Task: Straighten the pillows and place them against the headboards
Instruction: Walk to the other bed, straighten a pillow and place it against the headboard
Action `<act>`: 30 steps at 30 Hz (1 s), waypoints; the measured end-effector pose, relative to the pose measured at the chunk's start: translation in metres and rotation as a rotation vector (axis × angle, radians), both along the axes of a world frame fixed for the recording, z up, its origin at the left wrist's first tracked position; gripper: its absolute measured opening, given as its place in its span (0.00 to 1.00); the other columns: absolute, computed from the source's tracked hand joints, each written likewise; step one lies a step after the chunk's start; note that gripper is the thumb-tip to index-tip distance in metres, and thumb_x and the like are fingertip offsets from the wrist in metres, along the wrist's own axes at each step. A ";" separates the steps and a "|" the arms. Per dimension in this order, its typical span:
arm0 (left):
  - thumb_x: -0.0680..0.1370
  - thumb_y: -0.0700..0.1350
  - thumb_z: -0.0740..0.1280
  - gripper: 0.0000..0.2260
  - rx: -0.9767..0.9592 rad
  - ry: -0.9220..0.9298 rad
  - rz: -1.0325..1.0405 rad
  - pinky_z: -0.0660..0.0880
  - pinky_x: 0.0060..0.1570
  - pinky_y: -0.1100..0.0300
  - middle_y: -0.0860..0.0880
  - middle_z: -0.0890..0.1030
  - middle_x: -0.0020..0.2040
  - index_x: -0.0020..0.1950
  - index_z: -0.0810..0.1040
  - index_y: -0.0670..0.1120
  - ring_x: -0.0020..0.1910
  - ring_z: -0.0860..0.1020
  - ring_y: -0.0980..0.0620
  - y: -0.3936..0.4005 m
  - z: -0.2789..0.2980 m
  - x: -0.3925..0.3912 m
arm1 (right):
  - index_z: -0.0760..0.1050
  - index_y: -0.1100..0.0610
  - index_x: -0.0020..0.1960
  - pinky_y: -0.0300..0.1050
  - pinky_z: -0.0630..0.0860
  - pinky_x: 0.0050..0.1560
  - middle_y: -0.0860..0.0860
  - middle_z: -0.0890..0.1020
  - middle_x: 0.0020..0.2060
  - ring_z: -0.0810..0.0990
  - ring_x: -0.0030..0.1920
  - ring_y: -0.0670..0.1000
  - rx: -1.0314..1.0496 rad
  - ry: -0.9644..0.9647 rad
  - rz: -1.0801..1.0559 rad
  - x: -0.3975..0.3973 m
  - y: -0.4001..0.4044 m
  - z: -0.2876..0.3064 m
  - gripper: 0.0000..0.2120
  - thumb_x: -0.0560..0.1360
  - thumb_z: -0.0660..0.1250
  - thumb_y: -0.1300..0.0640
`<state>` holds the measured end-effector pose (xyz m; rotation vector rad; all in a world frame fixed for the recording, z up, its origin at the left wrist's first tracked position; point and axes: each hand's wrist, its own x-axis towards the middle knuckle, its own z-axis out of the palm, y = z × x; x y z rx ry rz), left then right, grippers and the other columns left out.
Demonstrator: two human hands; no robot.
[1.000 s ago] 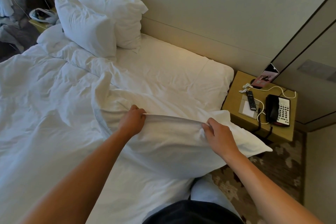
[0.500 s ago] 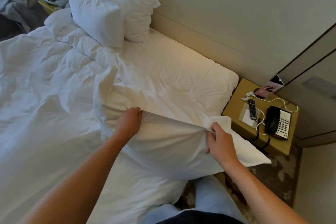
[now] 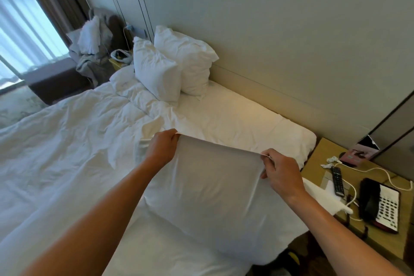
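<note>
A white pillow (image 3: 208, 195) hangs lifted over the near edge of the bed, its top edge pulled taut between my hands. My left hand (image 3: 162, 148) grips the pillow's upper left corner and my right hand (image 3: 280, 171) pinches the upper right corner. Two more white pillows stand farther up the bed: the rear pillow (image 3: 190, 60) leans on the pale headboard (image 3: 280, 56), and the front pillow (image 3: 154, 71) leans against the rear one. A bare stretch of sheet (image 3: 242, 116) lies along the headboard just beyond the held pillow.
A rumpled white duvet (image 3: 62, 141) covers the left of the bed. At the right stands a wooden nightstand (image 3: 318, 166) with a remote (image 3: 337, 180), a telephone (image 3: 380, 206) and a white cable. A chair piled with clothes (image 3: 94, 45) and a curtained window are at the far left.
Both hands have raised the pillow higher off the bed, stretching its top edge flat. My view has tilted up, so the far chair and window now show.
</note>
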<state>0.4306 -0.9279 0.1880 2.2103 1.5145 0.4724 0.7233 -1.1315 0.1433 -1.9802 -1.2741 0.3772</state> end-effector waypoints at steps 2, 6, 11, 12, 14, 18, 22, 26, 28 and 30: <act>0.83 0.47 0.60 0.16 0.033 -0.002 0.020 0.80 0.41 0.45 0.47 0.81 0.34 0.35 0.72 0.51 0.36 0.81 0.46 0.004 0.022 0.015 | 0.80 0.47 0.51 0.42 0.81 0.39 0.43 0.84 0.29 0.83 0.32 0.41 0.055 -0.030 0.009 0.021 0.011 0.018 0.07 0.85 0.65 0.55; 0.83 0.48 0.60 0.15 0.116 -0.014 0.018 0.80 0.42 0.43 0.46 0.81 0.34 0.38 0.75 0.47 0.35 0.81 0.46 0.012 0.060 0.057 | 0.81 0.48 0.51 0.42 0.78 0.39 0.43 0.83 0.29 0.82 0.33 0.42 0.173 -0.079 -0.010 0.073 0.032 0.055 0.07 0.85 0.66 0.55; 0.83 0.47 0.60 0.13 0.218 -0.038 0.000 0.80 0.45 0.45 0.47 0.82 0.36 0.42 0.79 0.47 0.38 0.81 0.46 0.018 0.103 0.132 | 0.79 0.45 0.47 0.39 0.74 0.38 0.43 0.83 0.29 0.83 0.34 0.44 0.277 -0.122 -0.032 0.150 0.049 0.098 0.09 0.84 0.66 0.57; 0.83 0.48 0.60 0.13 0.235 -0.036 -0.010 0.80 0.44 0.45 0.48 0.82 0.35 0.42 0.79 0.48 0.38 0.82 0.46 0.019 0.108 0.149 | 0.79 0.45 0.48 0.39 0.74 0.38 0.43 0.83 0.29 0.82 0.34 0.43 0.290 -0.127 -0.034 0.166 0.050 0.103 0.09 0.84 0.66 0.57; 0.83 0.48 0.59 0.14 0.255 -0.045 -0.023 0.80 0.43 0.45 0.49 0.82 0.33 0.40 0.78 0.49 0.36 0.81 0.47 0.025 0.117 0.182 | 0.79 0.46 0.48 0.41 0.76 0.38 0.43 0.83 0.28 0.83 0.34 0.43 0.302 -0.124 -0.042 0.199 0.052 0.110 0.09 0.84 0.66 0.56; 0.84 0.49 0.59 0.14 0.272 -0.042 -0.034 0.80 0.44 0.45 0.51 0.81 0.31 0.42 0.79 0.49 0.36 0.80 0.50 0.035 0.123 0.245 | 0.80 0.47 0.48 0.44 0.78 0.40 0.45 0.83 0.28 0.83 0.34 0.44 0.292 -0.090 -0.061 0.256 0.051 0.118 0.09 0.84 0.65 0.55; 0.84 0.51 0.58 0.15 0.283 -0.043 -0.037 0.80 0.44 0.46 0.53 0.81 0.31 0.42 0.78 0.51 0.37 0.80 0.52 0.047 0.126 0.299 | 0.81 0.47 0.48 0.45 0.79 0.41 0.44 0.83 0.29 0.82 0.34 0.43 0.288 -0.081 -0.071 0.304 0.051 0.122 0.09 0.84 0.65 0.56; 0.84 0.51 0.58 0.14 0.285 -0.053 -0.055 0.80 0.45 0.49 0.54 0.82 0.32 0.43 0.79 0.53 0.37 0.80 0.52 0.063 0.127 0.347 | 0.81 0.49 0.48 0.47 0.80 0.42 0.45 0.83 0.29 0.83 0.35 0.45 0.285 -0.053 -0.110 0.342 0.059 0.124 0.09 0.84 0.65 0.57; 0.84 0.50 0.58 0.14 0.268 -0.049 -0.069 0.80 0.45 0.49 0.54 0.82 0.33 0.44 0.79 0.54 0.38 0.80 0.51 0.076 0.126 0.369 | 0.81 0.49 0.48 0.47 0.81 0.42 0.45 0.83 0.29 0.84 0.35 0.46 0.285 -0.033 -0.138 0.357 0.066 0.123 0.09 0.84 0.65 0.58; 0.84 0.50 0.58 0.14 0.262 -0.043 -0.094 0.79 0.44 0.49 0.53 0.82 0.33 0.43 0.79 0.52 0.38 0.80 0.51 0.093 0.122 0.389 | 0.81 0.49 0.48 0.47 0.80 0.43 0.44 0.83 0.29 0.83 0.35 0.46 0.273 -0.028 -0.165 0.371 0.076 0.119 0.09 0.84 0.65 0.57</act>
